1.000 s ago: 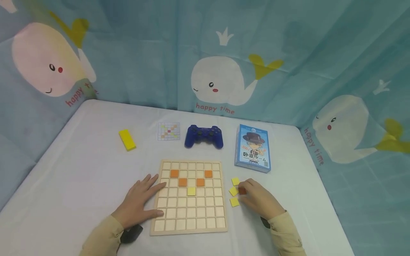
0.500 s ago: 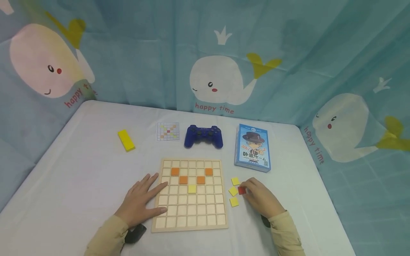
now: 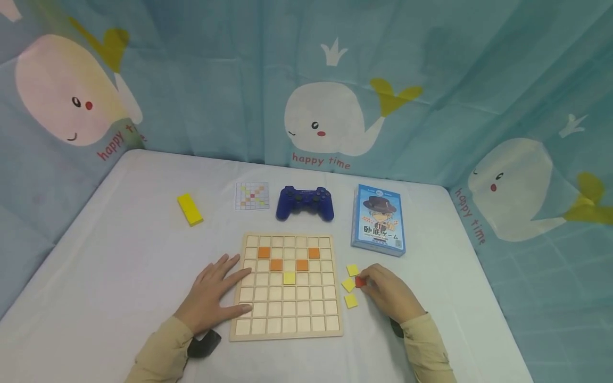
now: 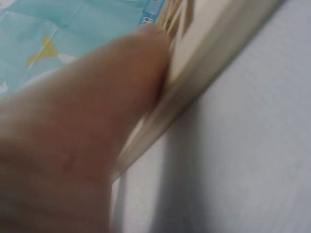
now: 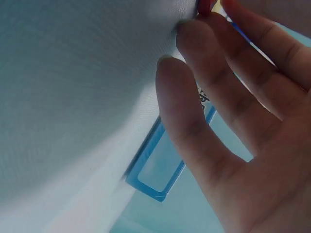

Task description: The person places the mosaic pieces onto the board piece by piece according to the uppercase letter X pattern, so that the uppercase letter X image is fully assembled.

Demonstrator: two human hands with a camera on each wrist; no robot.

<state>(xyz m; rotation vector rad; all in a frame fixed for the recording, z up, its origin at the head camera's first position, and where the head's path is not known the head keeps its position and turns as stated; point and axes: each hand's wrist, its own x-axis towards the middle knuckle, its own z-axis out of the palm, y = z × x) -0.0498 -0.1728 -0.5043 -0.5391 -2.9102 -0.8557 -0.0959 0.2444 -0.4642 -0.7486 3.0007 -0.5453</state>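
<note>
My left hand [image 3: 206,295] rests on the left edge of a wooden grid board [image 3: 287,337], fingers spread and thumb over the frame. The board bears several orange tiles [image 3: 276,265] in a V, with one yellow tile [image 3: 289,278] at its point. Right of the board, my right hand [image 3: 390,292] pinches a red tile [image 3: 360,282] between fingertips at table level. Beside it lie three loose yellow tiles [image 3: 351,301]. In the right wrist view only a bit of the red tile [image 5: 205,6] shows. The left wrist view has the thumb [image 4: 121,73] against the board's edge.
Behind the board are a patterned grid card [image 3: 252,196], a blue game controller [image 3: 305,202] and a blue game box [image 3: 378,219]. A yellow block [image 3: 190,209] lies at the back left. A whale-print curtain [image 3: 215,106] surrounds the white table [image 3: 96,276].
The board has slid a little away from me and slightly right, with my left hand on it. My right hand stays near the loose tiles; the red tile has shifted slightly.
</note>
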